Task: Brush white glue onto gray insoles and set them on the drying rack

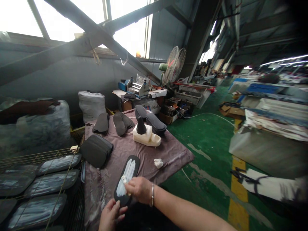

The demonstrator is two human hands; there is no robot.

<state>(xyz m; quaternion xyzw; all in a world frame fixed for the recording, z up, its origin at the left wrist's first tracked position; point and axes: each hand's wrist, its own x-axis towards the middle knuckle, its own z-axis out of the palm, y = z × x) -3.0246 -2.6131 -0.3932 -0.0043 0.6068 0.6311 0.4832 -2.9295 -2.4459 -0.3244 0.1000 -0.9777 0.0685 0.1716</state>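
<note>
A black sole-shaped pad [137,159] lies at the near edge of the cloth-covered table [168,154], with streaky white paste [130,169] down its middle. My left hand [111,214] pinches its near end, thumb on top and fingers at the edge. Over the pad's lower half, my right hand [141,190] is closed on a small white applicator [124,179] that touches the paste; whether it is a brush or a wad, I cannot make out. Beyond stands a cream plastic container [141,138] with a black cone [141,125] on top. A crumpled white wad [158,163] rests to the right.
Stacked black pads [96,150] and smaller piles [122,123] occupy the table's left and back. At my left, a wire rack [60,152] holds several white-coated pads [51,183]. A roller machine [138,88] and fan [172,65] stand behind; green floor [204,128] runs along the right.
</note>
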